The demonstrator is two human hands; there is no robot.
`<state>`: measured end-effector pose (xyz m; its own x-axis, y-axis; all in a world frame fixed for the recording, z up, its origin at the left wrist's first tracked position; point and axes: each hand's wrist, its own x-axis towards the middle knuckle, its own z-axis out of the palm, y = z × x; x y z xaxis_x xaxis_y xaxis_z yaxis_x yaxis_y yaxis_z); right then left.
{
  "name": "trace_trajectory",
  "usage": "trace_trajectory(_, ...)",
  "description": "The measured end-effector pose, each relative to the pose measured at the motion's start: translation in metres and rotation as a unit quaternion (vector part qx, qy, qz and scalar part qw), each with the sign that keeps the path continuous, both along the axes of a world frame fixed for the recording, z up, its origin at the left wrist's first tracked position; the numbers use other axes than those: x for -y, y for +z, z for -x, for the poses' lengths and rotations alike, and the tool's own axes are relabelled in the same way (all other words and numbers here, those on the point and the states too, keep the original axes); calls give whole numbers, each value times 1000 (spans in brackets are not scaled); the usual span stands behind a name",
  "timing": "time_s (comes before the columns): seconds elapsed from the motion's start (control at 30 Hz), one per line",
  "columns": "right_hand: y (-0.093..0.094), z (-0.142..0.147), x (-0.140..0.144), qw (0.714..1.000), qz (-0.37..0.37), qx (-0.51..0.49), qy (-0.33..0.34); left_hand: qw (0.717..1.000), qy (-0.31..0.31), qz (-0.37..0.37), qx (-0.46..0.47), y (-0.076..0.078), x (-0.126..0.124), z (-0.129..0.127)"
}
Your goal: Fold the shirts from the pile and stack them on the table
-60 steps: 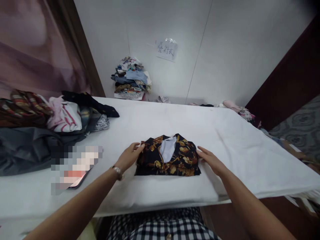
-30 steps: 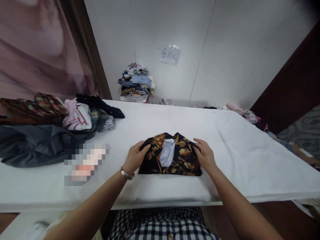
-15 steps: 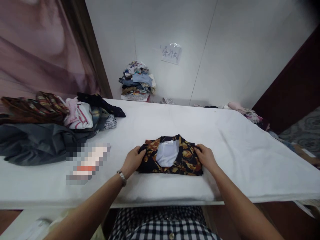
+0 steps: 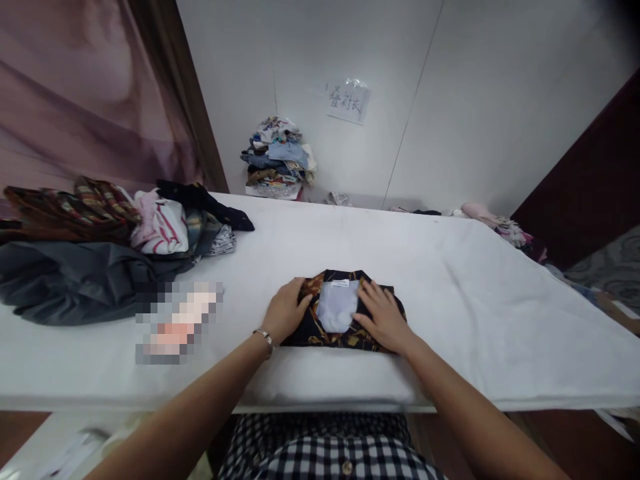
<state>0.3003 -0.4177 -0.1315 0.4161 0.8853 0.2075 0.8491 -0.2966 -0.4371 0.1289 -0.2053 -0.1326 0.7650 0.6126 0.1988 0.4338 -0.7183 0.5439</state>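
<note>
White table [image 4: 450, 280]: your left hand [image 4: 286, 315] and right hand [image 4: 383, 319] lie flat, fingers spread, pressing the folded floral shirt [image 4: 338, 312].

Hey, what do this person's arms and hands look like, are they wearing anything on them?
Both forearms are bare, with no sleeves showing and no gloves. The left hand has a thin silver-coloured metal bracelet or watch band around the wrist. The right hand has nothing on its wrist, and no rings can be made out. A black-and-white checked shirt shows below.
</note>
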Motion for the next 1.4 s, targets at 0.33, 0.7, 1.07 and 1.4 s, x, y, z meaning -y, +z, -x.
trace_trajectory(0.33,-22,-6,-6,996,70,-50,10,995,-19,-81,47,2,3,9)
trace_trajectory(0.7,-1,60,38,878,-156,-451,-43,922,-314,-221,-52,3,43,26)
trace_trajectory(1.07,-4,85,31,556,-210,-799,-93,927,-284,-239,-59,30,70,1)
trace_trajectory(1.4,-13,73,-14,477,-366,-763,-239,915,-268,-296,66,5,91,18)
